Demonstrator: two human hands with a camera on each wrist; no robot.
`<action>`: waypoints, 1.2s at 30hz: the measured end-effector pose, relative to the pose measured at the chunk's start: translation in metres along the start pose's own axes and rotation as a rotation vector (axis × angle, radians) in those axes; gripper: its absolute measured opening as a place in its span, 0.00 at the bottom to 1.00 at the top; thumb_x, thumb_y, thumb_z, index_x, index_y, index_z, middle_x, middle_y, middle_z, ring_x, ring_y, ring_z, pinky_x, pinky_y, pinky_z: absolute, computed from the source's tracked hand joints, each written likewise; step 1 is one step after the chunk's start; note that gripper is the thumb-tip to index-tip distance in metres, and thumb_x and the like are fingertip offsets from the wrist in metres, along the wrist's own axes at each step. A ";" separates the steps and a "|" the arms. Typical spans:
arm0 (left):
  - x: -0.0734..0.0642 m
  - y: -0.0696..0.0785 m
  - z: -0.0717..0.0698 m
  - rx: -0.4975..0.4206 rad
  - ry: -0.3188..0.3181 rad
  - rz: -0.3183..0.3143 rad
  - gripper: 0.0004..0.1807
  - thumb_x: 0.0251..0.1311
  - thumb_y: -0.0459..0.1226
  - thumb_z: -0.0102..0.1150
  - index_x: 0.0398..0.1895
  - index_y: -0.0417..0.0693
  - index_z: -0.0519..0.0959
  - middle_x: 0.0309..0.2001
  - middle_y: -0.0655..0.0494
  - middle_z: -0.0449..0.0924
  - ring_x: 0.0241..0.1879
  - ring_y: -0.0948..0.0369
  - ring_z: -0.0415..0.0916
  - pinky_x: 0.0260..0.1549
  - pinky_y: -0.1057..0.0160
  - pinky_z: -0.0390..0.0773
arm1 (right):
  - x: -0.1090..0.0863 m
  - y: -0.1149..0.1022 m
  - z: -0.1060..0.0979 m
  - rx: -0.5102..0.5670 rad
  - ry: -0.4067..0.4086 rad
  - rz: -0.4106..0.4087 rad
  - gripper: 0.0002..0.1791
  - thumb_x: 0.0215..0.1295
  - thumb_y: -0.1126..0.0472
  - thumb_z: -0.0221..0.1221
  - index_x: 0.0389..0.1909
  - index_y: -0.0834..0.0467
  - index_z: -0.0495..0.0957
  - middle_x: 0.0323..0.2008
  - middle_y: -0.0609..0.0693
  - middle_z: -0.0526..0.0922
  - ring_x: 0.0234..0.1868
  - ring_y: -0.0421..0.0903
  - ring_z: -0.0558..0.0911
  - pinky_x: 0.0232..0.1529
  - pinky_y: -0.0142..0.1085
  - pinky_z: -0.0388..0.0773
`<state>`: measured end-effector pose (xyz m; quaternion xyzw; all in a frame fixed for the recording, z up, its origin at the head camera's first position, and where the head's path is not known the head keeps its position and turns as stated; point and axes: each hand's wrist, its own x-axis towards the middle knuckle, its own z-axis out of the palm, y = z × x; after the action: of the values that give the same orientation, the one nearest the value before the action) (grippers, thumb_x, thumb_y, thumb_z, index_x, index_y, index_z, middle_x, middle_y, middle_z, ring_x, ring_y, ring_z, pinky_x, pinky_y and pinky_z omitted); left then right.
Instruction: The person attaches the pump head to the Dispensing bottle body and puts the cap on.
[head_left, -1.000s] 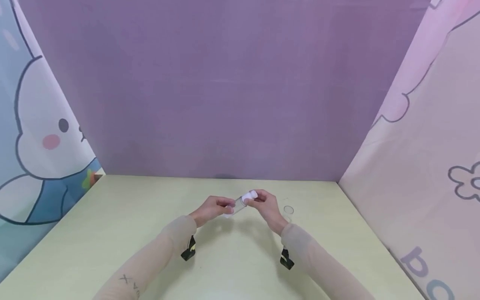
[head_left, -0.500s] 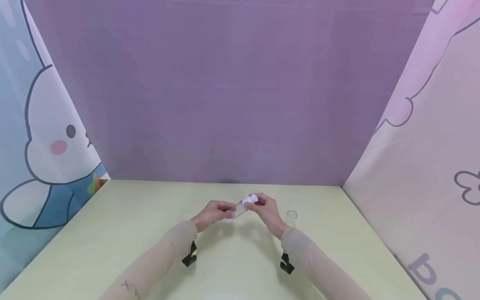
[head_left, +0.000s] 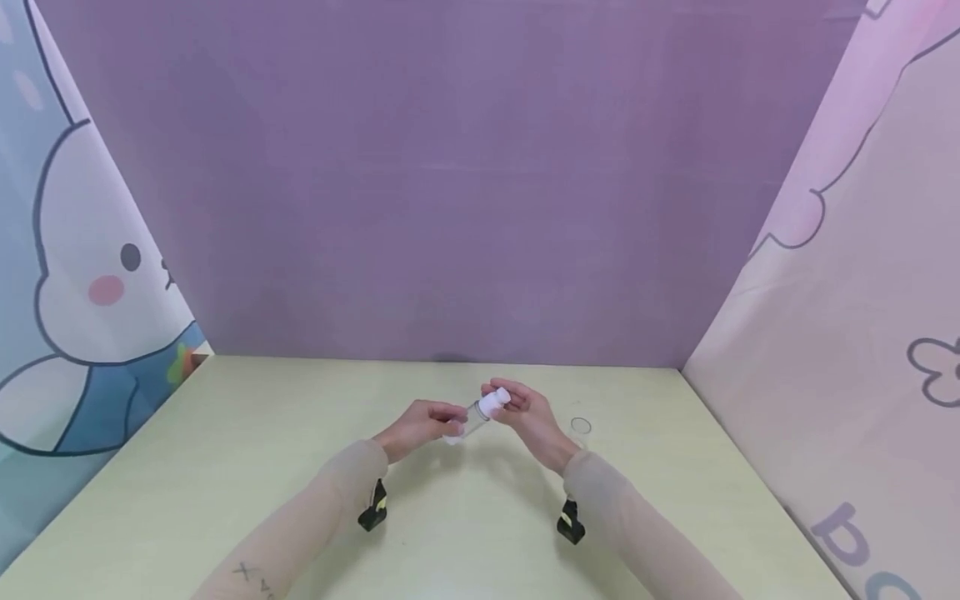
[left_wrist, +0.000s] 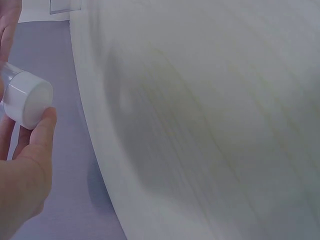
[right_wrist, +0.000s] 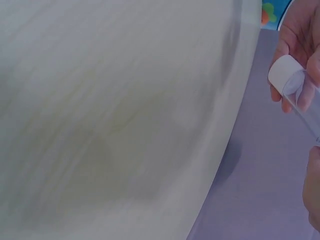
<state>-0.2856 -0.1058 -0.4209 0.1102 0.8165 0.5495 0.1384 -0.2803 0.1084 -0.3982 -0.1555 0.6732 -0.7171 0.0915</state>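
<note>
A slim clear bottle with white ends is held tilted above the table between the two hands in the head view. My left hand pinches its lower white end, thumb and fingers on opposite sides. My right hand is at the upper white top, thumb against its near side and fingers reaching behind it. In the right wrist view, only part of the right hand shows at the right edge, and the left hand's fingers lie around the white end.
A small clear item with a dark round rim stands on the pale table, right of the right hand. Behind the table rises a purple panel. Printed cartoon sheets line the sides.
The right hand's fingers have straightened and spread somewhat around the bottle's white top. The left hand keeps its hold, and the bottle stays in nearly the same place. The head view shifts slightly.
</note>
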 end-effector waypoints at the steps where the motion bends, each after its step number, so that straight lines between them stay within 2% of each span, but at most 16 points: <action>1: 0.000 0.001 -0.001 -0.003 -0.001 0.003 0.20 0.57 0.42 0.59 0.53 0.49 0.77 0.53 0.53 0.76 0.47 0.57 0.72 0.50 0.51 0.72 | 0.001 0.000 0.001 -0.011 0.007 -0.004 0.28 0.58 0.74 0.55 0.61 0.64 0.65 0.59 0.60 0.72 0.58 0.46 0.73 0.56 0.33 0.71; 5: 0.003 0.005 -0.002 -0.016 -0.004 0.008 0.22 0.56 0.43 0.60 0.55 0.48 0.76 0.54 0.53 0.76 0.48 0.57 0.72 0.51 0.49 0.71 | 0.005 -0.002 0.000 -0.031 0.052 -0.022 0.25 0.57 0.73 0.57 0.58 0.64 0.68 0.56 0.58 0.75 0.56 0.44 0.76 0.55 0.34 0.72; 11: 0.004 0.004 0.000 -0.028 0.004 -0.002 0.23 0.55 0.44 0.61 0.55 0.48 0.76 0.54 0.52 0.75 0.48 0.56 0.72 0.51 0.48 0.71 | 0.006 -0.002 -0.002 -0.017 0.089 0.026 0.25 0.56 0.72 0.59 0.56 0.62 0.71 0.53 0.54 0.78 0.55 0.44 0.76 0.54 0.35 0.73; 16: 0.002 0.001 -0.001 -0.022 0.014 0.006 0.21 0.57 0.40 0.59 0.55 0.47 0.76 0.54 0.51 0.75 0.48 0.56 0.72 0.51 0.48 0.72 | 0.007 0.000 0.000 -0.052 0.091 0.017 0.26 0.54 0.71 0.61 0.57 0.64 0.70 0.52 0.55 0.79 0.54 0.44 0.77 0.53 0.35 0.74; 22: 0.003 0.000 -0.001 -0.025 0.022 -0.005 0.20 0.57 0.41 0.60 0.54 0.49 0.77 0.54 0.52 0.76 0.49 0.56 0.72 0.51 0.50 0.72 | 0.006 -0.004 0.002 -0.072 0.117 0.029 0.25 0.52 0.72 0.62 0.54 0.63 0.73 0.51 0.55 0.79 0.53 0.46 0.78 0.53 0.37 0.74; 29: 0.000 -0.001 0.002 -0.018 0.045 0.011 0.21 0.55 0.42 0.61 0.53 0.47 0.77 0.53 0.52 0.77 0.48 0.57 0.73 0.50 0.52 0.73 | 0.007 -0.002 0.001 -0.131 0.165 0.060 0.25 0.49 0.65 0.67 0.51 0.61 0.76 0.48 0.53 0.81 0.50 0.46 0.80 0.51 0.37 0.76; 36: 0.000 -0.007 0.004 -0.026 0.053 0.026 0.20 0.54 0.41 0.62 0.51 0.47 0.78 0.52 0.51 0.77 0.47 0.58 0.74 0.48 0.56 0.75 | 0.006 0.003 0.002 -0.144 0.192 0.046 0.25 0.49 0.64 0.68 0.50 0.63 0.76 0.47 0.55 0.82 0.46 0.45 0.81 0.48 0.36 0.77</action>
<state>-0.2848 -0.1048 -0.4283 0.1045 0.8111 0.5648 0.1107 -0.2850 0.1040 -0.4011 -0.0768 0.7321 -0.6760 0.0319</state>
